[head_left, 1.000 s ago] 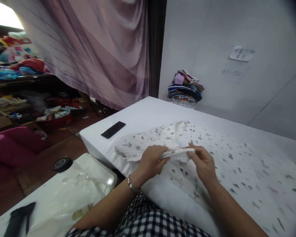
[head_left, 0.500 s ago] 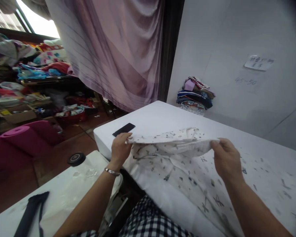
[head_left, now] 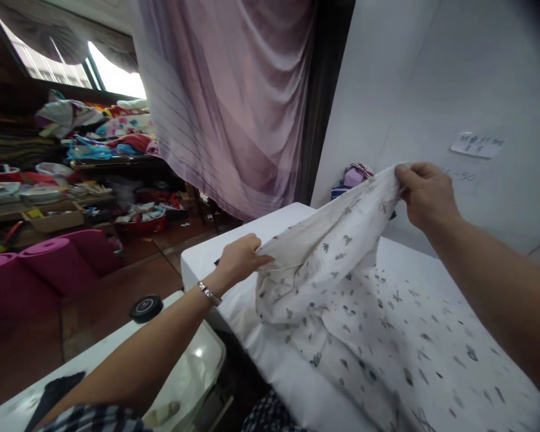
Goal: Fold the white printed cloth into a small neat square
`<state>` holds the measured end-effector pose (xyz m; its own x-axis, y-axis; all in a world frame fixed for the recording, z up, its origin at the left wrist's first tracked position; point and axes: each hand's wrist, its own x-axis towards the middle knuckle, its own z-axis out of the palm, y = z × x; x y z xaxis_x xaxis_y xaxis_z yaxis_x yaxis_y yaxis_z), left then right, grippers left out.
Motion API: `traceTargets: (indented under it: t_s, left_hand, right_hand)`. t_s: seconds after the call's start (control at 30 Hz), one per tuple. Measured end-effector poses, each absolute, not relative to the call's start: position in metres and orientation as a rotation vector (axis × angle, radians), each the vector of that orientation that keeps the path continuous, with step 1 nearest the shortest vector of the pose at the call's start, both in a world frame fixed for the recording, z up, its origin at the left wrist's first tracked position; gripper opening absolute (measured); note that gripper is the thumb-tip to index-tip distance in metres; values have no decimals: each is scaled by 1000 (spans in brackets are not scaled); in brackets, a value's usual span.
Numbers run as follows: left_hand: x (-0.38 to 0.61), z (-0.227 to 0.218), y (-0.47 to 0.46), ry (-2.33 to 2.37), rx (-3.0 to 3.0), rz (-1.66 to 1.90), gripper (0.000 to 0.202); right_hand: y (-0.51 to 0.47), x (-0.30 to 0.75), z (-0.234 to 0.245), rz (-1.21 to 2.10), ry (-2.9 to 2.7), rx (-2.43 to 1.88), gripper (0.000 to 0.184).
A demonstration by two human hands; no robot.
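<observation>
A white cloth (head_left: pixel 342 288) with small dark printed motifs lies over the white table (head_left: pixel 207 264) and is lifted along one edge. My left hand (head_left: pixel 238 258) pinches that edge near the table's left corner. My right hand (head_left: pixel 425 192) grips the same edge higher up, raised in front of the wall. Between the two hands the cloth hangs in a slack slope, and the rest of it trails down onto the tabletop toward me.
A stack of folded coloured fabrics (head_left: pixel 355 177) sits at the table's far end, partly behind the lifted cloth. A pale side surface (head_left: pixel 180 366) with a black round object (head_left: pixel 146 307) stands lower left. A pink curtain (head_left: pixel 234 108), cluttered shelves (head_left: pixel 72 150) and magenta cushions (head_left: pixel 49 270) fill the left.
Both hands have spread apart and lifted the cloth's edge off the table, the right hand rising highest. The cloth hides the black phone seen earlier. The view has tilted upward.
</observation>
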<state>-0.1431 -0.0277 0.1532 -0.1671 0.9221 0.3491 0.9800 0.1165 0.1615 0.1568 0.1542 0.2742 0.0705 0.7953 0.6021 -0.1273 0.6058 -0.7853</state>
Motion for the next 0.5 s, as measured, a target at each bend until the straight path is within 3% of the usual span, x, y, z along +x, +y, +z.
traceTargets:
  t_s: [0.2, 0.33, 0.5]
  left_hand:
    - [-171, 140, -12, -2504, -1894, -385, 13]
    - [-205, 146, -12, -2868, -2179, -648, 26]
    - [-220, 168, -27, -2984, -2638, -942, 40]
  right_hand:
    - [171, 164, 301, 655, -1276, -662, 17]
    - [180, 184, 284, 619, -1252, -782, 18]
    - [182, 205, 251, 747, -1285, -939, 31]
